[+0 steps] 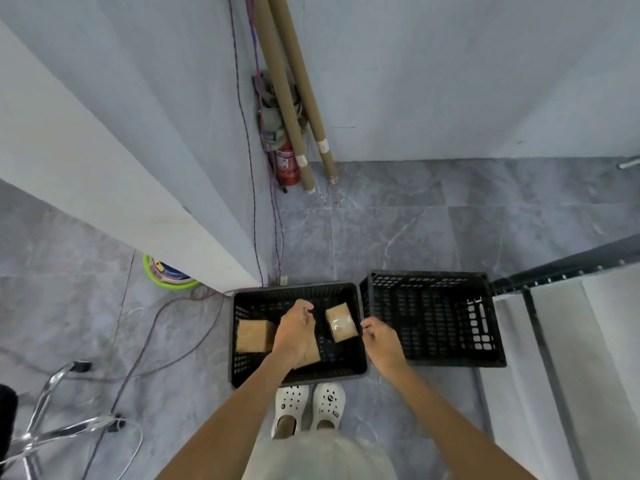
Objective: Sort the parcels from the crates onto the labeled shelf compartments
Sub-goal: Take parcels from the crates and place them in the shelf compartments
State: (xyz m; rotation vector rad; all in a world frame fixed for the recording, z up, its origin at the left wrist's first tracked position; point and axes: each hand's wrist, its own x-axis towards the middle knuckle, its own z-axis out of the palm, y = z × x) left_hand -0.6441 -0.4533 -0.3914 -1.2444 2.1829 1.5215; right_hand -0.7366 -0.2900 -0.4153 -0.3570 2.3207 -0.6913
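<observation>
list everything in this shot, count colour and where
left crate: 1, black, floor by feet
right crate: 1, black, beside it, looks empty
parcels: 3, brown, in left crate
tubes: 2, brown, leaning in corner
extinguisher: 1, red, corner
cables: several, purple-red, wall and floor
basin: 1, green, behind wall edge
chair base: 1, chrome, lower left
shelf: 1, dark frame, right
shoes: 2, white, below crate
left hand: over parcels, empty
right hand: crate's right rim, empty
</observation>
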